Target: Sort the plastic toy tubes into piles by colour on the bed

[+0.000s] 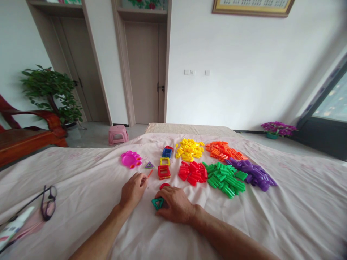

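My left hand (135, 188) rests low over the cloth with its fingers curled together. A thin orange stick-like piece (150, 173) sticks out at its fingertips; the rest of what it grips is hidden. My right hand (177, 204) is closed on a teal triangle tile (157, 204), thumb and fingers at its right side. Just beyond those fingers a red rounded piece (164, 185) shows in part. Farther off stand red square tiles (164, 177), a yellow square tile (165, 161) and blue tiles (167, 152). A purple and green triangle tile (149, 165) lies beyond my left hand.
Heaps of yellow (189, 150), orange (223, 150), red (193, 172), green (225, 179) and purple pieces (253, 173) spread to the right. A pink flower-shaped tray (130, 159) sits at left. Glasses (48, 203) and a white tube (16, 225) lie at the near left.
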Tool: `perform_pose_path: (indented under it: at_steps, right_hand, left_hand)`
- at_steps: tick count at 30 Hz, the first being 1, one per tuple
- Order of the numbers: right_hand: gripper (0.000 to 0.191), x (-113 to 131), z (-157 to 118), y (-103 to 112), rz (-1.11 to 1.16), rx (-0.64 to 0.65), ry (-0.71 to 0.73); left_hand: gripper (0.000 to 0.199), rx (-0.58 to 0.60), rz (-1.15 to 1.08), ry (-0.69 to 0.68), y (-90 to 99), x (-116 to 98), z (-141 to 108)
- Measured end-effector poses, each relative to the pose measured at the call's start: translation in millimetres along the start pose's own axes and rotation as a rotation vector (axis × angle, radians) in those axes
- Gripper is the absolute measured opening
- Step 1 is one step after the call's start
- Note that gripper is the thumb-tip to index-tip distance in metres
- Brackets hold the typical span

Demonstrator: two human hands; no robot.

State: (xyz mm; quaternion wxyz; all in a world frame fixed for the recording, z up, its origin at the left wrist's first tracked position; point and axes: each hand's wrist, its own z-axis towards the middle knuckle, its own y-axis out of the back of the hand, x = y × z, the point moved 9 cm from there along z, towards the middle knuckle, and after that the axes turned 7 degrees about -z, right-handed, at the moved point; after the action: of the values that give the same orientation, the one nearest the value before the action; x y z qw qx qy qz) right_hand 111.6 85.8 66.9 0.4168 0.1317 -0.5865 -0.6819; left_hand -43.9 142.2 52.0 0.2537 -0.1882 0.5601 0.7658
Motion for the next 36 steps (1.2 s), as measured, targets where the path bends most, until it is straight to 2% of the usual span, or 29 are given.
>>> perform_pose_path:
  at_steps: [3, 5, 8, 11, 14, 19, 22, 26, 30, 33, 36]
  right_hand:
    - [0.019, -13.7, 2.4, 9.6, 0.149, -0.068, -0.079]
    - [0.021, -30.9, 6.2, 25.2, 0.169, -0.128, -0.154]
    - [0.026, -67.7, 14.5, 56.4, 0.033, -0.18, -0.318]
    - [0.028, -105.1, 24.2, 81.3, -0.173, -0.135, -0.498]
    - [0.023, -122.7, 42.0, 84.1, -0.326, 0.006, -0.5]
    - [0.029, -130.9, 71.3, 57.3, -0.432, 0.225, -0.422]
    - [0.031, -132.6, 80.0, 43.6, -0.44, 0.291, -0.408]
    - [0.04, -132.5, 77.1, 43.3, -0.443, 0.265, -0.414]
    - [0.041, -126.2, 63.0, 52.8, -0.408, 0.157, -0.413]
    - [0.035, -114.9, 54.4, 56.7, -0.375, 0.104, -0.37]
    - [0.037, -101.7, 52.3, 60.7, -0.395, 0.064, -0.33]
  left_hand:
    - [0.011, -0.01, -0.003, -0.014, 1.5, -0.9, 0.0]
    - [0.012, -0.009, -0.018, -0.013, 1.8, 0.1, 0.3]
    - [0.013, 0.001, -0.037, 0.001, 0.9, 2.9, 1.3]
    - [0.013, 0.001, -0.052, 0.017, 0.2, 5.3, 3.1]
    - [0.013, -0.002, -0.065, 0.033, -0.3, 8.0, 4.8]
    - [0.014, -0.01, -0.077, 0.03, -1.2, 10.8, 6.4]
    - [0.015, -0.029, -0.071, 0.02, -1.4, 12.6, 6.7]
    - [0.018, -0.077, -0.042, -0.066, 0.5, 11.0, 8.1]
    - [0.028, -0.105, -0.033, -0.191, 0.8, 2.5, 11.6]
    - [0.031, -0.08, -0.057, -0.264, -4.2, -11.6, 14.1]
    - [0.034, -0.021, -0.08, -0.277, -13.1, -29.1, 15.0]
